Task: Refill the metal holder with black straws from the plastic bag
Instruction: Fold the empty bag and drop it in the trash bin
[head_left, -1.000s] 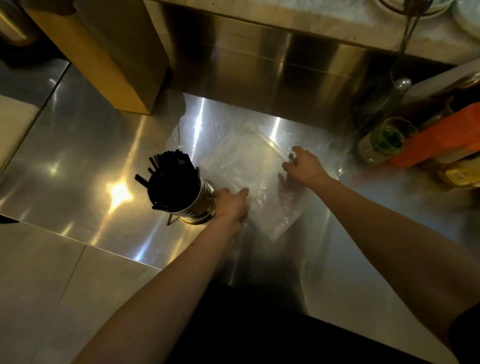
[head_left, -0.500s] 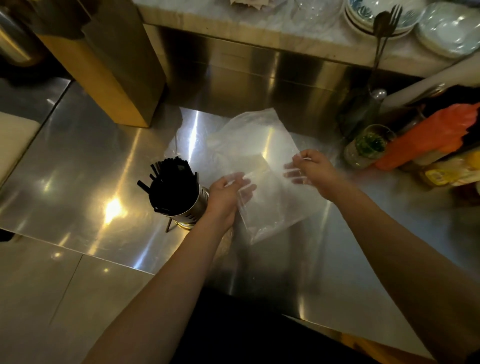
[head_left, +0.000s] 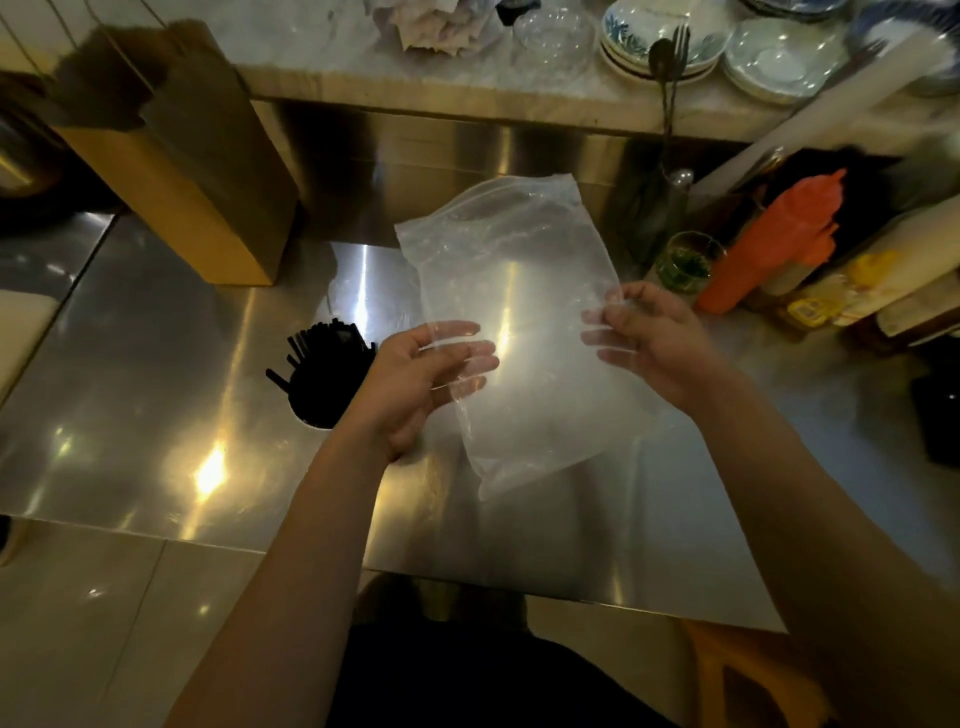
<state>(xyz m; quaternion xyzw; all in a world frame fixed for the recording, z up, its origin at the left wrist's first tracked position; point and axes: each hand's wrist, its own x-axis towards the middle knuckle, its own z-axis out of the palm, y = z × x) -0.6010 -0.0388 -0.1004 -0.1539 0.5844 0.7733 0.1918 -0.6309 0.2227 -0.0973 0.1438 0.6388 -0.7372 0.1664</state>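
A clear plastic bag (head_left: 519, 312) hangs in the air above the steel counter (head_left: 156, 415), with no straws visible inside it. My left hand (head_left: 421, 384) holds its left edge, the fingers showing through the plastic. My right hand (head_left: 649, 343) pinches its right edge. The black straws (head_left: 327, 364) stand packed in the metal holder, just left of my left hand. My left wrist hides most of the holder's body.
A wooden block (head_left: 192, 171) stands at the back left. An orange squeeze bottle (head_left: 769, 244), a small glass of greens (head_left: 683, 262) and other bottles crowd the right. Plates and bowls (head_left: 769, 57) sit on the raised ledge behind.
Both hands lifted the bag off the counter and now hold it up flat between them. The view has tilted up, showing more of the back ledge.
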